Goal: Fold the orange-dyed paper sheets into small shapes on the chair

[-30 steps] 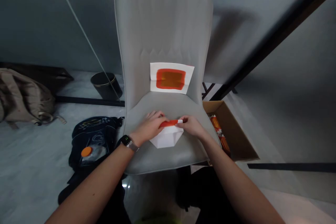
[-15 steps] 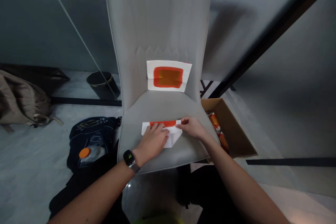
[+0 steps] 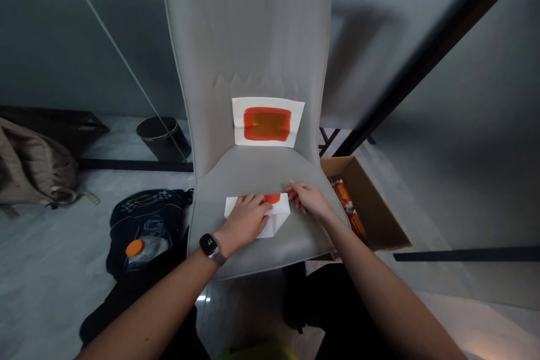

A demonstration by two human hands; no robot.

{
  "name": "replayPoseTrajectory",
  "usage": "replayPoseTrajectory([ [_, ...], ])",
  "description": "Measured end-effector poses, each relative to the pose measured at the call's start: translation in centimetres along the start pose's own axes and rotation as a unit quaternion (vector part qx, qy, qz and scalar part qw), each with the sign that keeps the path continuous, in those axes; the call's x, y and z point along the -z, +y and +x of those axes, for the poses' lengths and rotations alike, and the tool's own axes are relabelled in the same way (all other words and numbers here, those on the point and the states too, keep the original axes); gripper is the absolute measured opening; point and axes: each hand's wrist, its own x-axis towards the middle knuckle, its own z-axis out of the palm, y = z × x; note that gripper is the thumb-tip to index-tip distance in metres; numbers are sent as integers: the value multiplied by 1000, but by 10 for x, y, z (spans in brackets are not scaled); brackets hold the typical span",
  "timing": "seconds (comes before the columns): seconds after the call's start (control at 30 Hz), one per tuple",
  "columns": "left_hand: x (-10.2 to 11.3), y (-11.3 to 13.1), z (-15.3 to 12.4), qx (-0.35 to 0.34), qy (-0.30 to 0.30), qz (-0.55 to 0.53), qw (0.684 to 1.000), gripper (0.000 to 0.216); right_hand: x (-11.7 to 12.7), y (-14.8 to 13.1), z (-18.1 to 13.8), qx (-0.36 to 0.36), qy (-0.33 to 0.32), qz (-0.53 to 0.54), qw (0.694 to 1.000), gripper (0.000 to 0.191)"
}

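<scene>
A folded white paper with an orange-red patch (image 3: 273, 198) lies on the grey chair's seat (image 3: 228, 171). Its lower part tapers in slanted folds. My left hand (image 3: 247, 216), with a watch (image 3: 208, 244) on the wrist, rests spread on the paper and hides its middle and left part. By the paper's upper right corner is my right hand (image 3: 307, 199), its fingers bent and slightly apart; whether a fingertip still touches the edge is hard to see. Against the backrest leans an unfolded white sheet (image 3: 238, 124) with an orange-and-brown painted rectangle.
To the chair's right stands a cardboard box (image 3: 375, 208) holding several orange-and-white packets (image 3: 348, 202). At left are a dark bag (image 3: 135, 214), a bottle with an orange cap (image 3: 135, 247), a black bin (image 3: 162, 138) and a brown backpack (image 3: 36, 166).
My right hand has let go of the paper's right end, its fingers loosening and shifting off the corner. My left hand stays on the paper. The view has shifted slightly.
</scene>
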Motion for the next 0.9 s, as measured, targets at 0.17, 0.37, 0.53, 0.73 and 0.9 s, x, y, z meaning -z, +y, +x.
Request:
replayPoseTrajectory([
  [0.17, 2, -2, 0, 2, 4, 0, 1000, 27, 4, -5, -4, 47, -56, -66, 995, 26],
  [0.37, 0, 6, -11, -6, -1, 12, 1000, 25, 5, 4, -4, 79, -56, -57, 994, 23],
  [0.53, -11, 19, -20, 11, 34, 48, 998, 30, -4, 16, -16, 120, -38, -106, 986, 11],
  [0.73, -14, 20, -12, 45, 76, 12, 996, 49, -16, 21, -43, 245, -8, -116, 963, 16],
  [0.9, -20, 19, -7, 69, 94, 33, 993, 33, -17, 38, -44, 333, 92, -156, 925, 19],
])
